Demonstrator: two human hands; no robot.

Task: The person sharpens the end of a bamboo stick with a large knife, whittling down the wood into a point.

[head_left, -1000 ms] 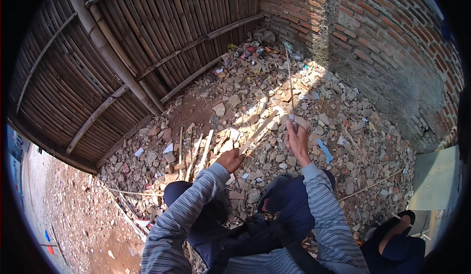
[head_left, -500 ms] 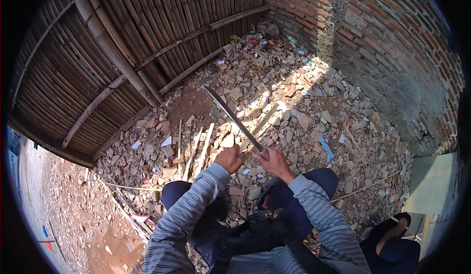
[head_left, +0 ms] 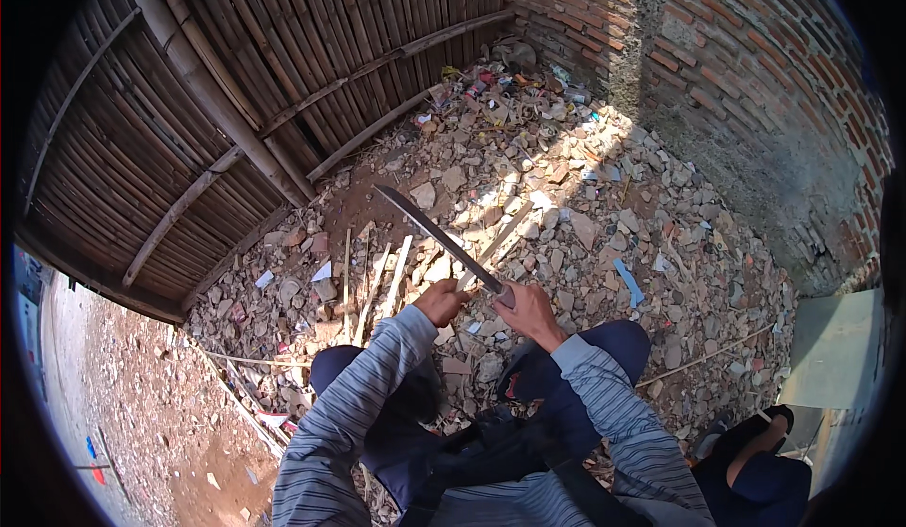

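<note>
My right hand [head_left: 530,314] is wrapped round the handle of a machete [head_left: 436,234]. Its long dark blade points away and to the left, above the rubble. My left hand [head_left: 441,302] is closed on the near end of a pale split bamboo strip [head_left: 508,231], which slants away to the right. The blade crosses over this strip just beyond my two hands. Whether blade and strip touch, I cannot tell.
Several loose bamboo strips [head_left: 397,276] lie on the rubble [head_left: 585,272] left of my hands. A bamboo-slat wall [head_left: 311,46] stands at left, a brick wall [head_left: 755,83] at right. Another person's leg [head_left: 766,451] shows at lower right, near a greenish panel [head_left: 835,348].
The machete's blade has swung left, its tip now lower and farther left. My left hand has shifted slightly left with the bamboo strip still in it.
</note>
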